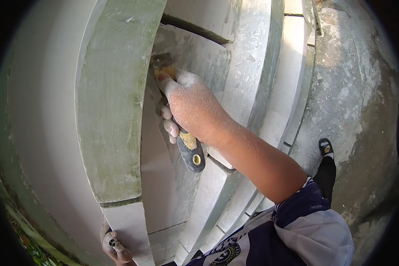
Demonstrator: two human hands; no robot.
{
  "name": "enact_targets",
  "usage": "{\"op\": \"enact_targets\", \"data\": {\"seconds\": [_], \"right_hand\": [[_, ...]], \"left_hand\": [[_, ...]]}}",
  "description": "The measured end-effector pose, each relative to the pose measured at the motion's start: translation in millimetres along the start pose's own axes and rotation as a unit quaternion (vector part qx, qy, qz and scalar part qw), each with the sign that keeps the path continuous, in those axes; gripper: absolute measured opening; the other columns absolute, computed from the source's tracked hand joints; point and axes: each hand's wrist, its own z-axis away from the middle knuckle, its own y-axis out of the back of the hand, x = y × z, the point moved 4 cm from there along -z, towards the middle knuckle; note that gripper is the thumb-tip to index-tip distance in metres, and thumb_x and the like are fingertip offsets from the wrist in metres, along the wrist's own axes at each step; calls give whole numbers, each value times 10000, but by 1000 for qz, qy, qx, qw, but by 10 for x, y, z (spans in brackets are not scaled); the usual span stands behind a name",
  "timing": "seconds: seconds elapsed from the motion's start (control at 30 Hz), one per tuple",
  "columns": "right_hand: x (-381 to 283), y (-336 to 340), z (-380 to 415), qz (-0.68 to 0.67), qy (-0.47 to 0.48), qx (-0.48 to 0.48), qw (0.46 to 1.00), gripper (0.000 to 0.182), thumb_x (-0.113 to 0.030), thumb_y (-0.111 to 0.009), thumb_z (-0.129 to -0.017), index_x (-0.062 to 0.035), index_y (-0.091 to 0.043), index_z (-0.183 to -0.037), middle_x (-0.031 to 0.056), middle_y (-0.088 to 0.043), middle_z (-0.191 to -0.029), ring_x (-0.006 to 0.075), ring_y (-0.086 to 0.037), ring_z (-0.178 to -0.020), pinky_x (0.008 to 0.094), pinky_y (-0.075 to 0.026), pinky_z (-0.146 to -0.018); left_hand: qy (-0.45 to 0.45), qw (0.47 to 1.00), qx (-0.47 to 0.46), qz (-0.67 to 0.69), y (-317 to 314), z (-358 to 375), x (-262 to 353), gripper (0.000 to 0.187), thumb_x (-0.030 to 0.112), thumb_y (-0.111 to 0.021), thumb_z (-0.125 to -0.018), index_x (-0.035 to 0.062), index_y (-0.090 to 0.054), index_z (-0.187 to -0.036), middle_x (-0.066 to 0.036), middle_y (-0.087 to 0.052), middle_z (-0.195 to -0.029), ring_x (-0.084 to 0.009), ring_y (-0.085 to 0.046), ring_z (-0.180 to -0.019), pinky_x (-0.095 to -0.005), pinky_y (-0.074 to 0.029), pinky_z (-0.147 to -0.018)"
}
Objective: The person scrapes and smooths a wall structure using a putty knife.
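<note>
A scraper [191, 146] with a black and yellow handle is in my right hand [193, 104], which is dusted with white powder. Its short blade points up and touches the grey, scuffed surface [199, 51] between the mouldings. My fingers wrap round the handle, and its end with a hole sticks out below them. At the lower left, my left hand [115, 244] curls round the edge of a white block [127, 226]; a small dark round thing shows at its fingers. Above that block runs a long greenish curved panel [113, 106].
Stepped white mouldings [252, 57] run down the middle. A smooth pale wall [40, 111] stands on the left, with greenery [31, 244] at the lower left. On the right lies a stained concrete floor [341, 88], with a foot in a dark sandal [326, 146].
</note>
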Motion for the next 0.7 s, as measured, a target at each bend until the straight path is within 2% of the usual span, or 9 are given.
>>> {"op": "enact_targets", "data": {"seconds": [0.07, 0.1, 0.23, 0.33, 0.37, 0.47, 0.6, 0.63, 0.7], "right_hand": [[-210, 24, -121, -63, -8, 33, 997, 171, -203, -410, -997, -50, -487, -1007, 34, -486, -634, 150, -494, -439, 358, -477, -449], [-255, -2, -58, -47, -19, 65, 997, 161, -185, -400, -981, -55, -487, -1020, 32, -478, -633, 151, -495, -440, 361, -470, -442], [49, -85, 128, -21, -55, -73, 996, 195, -248, -420, -1034, -64, -465, -992, 19, -471, -616, 149, -482, -426, 336, -454, -415], [-27, -63, 69, -27, -57, -28, 998, 223, -275, -424, -1049, -63, -469, -993, 15, -477, -614, 145, -471, -417, 322, -440, -399], [-101, -20, -8, -107, -31, -38, 993, 232, -285, -424, -1052, -65, -468, -991, 22, -489, -624, 149, -477, -424, 330, -455, -415], [-213, -24, -118, -68, -13, 19, 997, 221, -270, -414, -1048, -68, -468, -980, 26, -489, -627, 154, -494, -438, 341, -477, -435], [29, -150, 128, -24, -64, -50, 996, 152, -181, -379, -992, -69, -482, -983, 35, -504, -665, 162, -492, -444, 366, -489, -456], [-2, -110, 121, -47, -73, -63, 994, 166, -184, -379, -996, -66, -492, -971, 35, -502, -670, 165, -486, -441, 374, -495, -459], [-132, -5, -102, -81, -41, -5, 996, 182, -194, -381, -1005, -64, -497, -953, 31, -495, -659, 162, -482, -433, 375, -494, -454]], "left_hand": [[9, 1000, 0, -26, 45, 42, -2, 391, 364, -408, -1086, 58, -569, -1268, -284, -457, -1467, -364, -498, -1305, -499, -372, -1093], [8, 1000, 1, -30, 51, 33, -11, 388, 363, -410, -1086, 59, -570, -1267, -283, -461, -1464, -361, -499, -1303, -497, -372, -1092], [18, 999, 28, -14, 148, 157, -170, 386, 372, -425, -1080, 60, -572, -1255, -277, -474, -1452, -350, -499, -1292, -493, -370, -1088], [38, 998, 45, -25, 181, 206, -227, 389, 386, -440, -1075, 62, -575, -1242, -273, -482, -1447, -346, -504, -1281, -490, -372, -1085], [44, 997, 49, -37, 200, 225, -216, 389, 391, -444, -1073, 64, -576, -1238, -272, -483, -1445, -344, -507, -1277, -489, -374, -1083], [40, 997, 45, -53, 214, 236, -217, 384, 398, -449, -1071, 75, -581, -1231, -268, -483, -1447, -348, -505, -1284, -490, -373, -1085], [30, 998, 39, -31, 172, 185, -225, 403, 419, -464, -1062, 72, -586, -1226, -270, -477, -1453, -357, -497, -1293, -491, -369, -1089], [37, 998, 46, -23, 169, 198, -235, 409, 422, -466, -1061, 67, -587, -1226, -271, -476, -1453, -360, -497, -1293, -492, -368, -1090], [46, 998, 46, -27, 201, 232, -222, 419, 424, -468, -1059, 61, -587, -1229, -275, -475, -1454, -366, -497, -1293, -493, -368, -1090]]}}
